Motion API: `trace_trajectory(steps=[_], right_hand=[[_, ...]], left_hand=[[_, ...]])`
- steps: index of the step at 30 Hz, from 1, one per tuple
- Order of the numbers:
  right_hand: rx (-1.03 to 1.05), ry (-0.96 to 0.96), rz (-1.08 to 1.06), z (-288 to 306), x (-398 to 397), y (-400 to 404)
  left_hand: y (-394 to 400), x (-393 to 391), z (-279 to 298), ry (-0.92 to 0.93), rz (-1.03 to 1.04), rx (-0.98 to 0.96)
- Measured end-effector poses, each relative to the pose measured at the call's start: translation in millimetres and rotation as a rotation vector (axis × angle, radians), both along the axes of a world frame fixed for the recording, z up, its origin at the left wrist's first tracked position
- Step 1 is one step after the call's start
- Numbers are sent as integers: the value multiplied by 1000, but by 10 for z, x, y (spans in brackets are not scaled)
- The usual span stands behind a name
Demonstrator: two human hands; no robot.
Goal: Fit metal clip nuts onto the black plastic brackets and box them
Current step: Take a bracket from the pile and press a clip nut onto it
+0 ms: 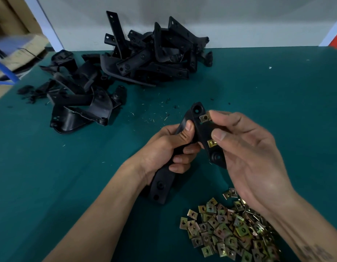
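teal-green bench mat [268, 95] covers the whole work surface, meeting a pale wall [239, 19] at the far edge; blurred cardboard boxes [14, 48] stand off the far left corner. large heap of black plastic brackets [154, 52] lies against the wall at centre, several pieces propped upright. second, lower heap of brackets [78, 97] lies nearer and to the left, well apart from the hands. pile of brass-coloured metal clip nuts [230, 229] lies at the near right, partly under the person's right forearm. held bracket [200, 129], long and bent, sits between both hands above the mat at centre: its lower flat end, with holes, points toward the viewer below the left hand, and its upper end, with a round hole, rises past the fingers. left hand [167, 154] grips the bracket's middle, fingers wrapped round it and thumb pressed along its upper side. right hand [245, 148] faces palm up, thumb and forefinger pinching at the bracket's right flange. upper clip nut [205, 117] is at the forefinger tip, on the flange edge just below the round hole; whether it is fully seated cannot be told. lower clip nut [212, 143] sits on the same flange beside the thumb tip. fine pale shavings [154, 114] and black scraps [31, 95] are scattered on the mat beyond the hands.
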State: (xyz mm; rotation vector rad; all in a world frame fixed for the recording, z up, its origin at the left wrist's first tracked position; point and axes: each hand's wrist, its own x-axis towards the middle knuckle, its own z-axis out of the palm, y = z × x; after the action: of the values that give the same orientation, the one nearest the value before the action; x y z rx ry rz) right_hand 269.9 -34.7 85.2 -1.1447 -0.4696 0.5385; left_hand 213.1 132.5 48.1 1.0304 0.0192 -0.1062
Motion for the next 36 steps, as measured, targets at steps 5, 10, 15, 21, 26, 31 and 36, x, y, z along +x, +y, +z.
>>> trace_trajectory(steps=[5, 10, 15, 21, 26, 31, 36], right_hand=[[-25, -59, 102, -28, 38, -6], [-63, -103, 230, -94, 77, 4], [-123, -168, 155, -165, 104, 79], [-173, -229, -33, -153, 44, 106], [-99, -225, -25, 78, -31, -117], [57, -185, -103, 370, -273, -705], [158, -107, -491, 212, -906, -1457]], left_hand=[[11, -17, 8, 3, -3, 2], [8, -13, -13, 14, 63, 23], [-4, -7, -44, 6, 141, 76], [-97, -69, 0, 69, 225, 153], [-327, -206, 285, 62, 250, 145], [-937, -289, 662, 15, 218, 102], [-2019, -373, 624, 79, 362, 73]])
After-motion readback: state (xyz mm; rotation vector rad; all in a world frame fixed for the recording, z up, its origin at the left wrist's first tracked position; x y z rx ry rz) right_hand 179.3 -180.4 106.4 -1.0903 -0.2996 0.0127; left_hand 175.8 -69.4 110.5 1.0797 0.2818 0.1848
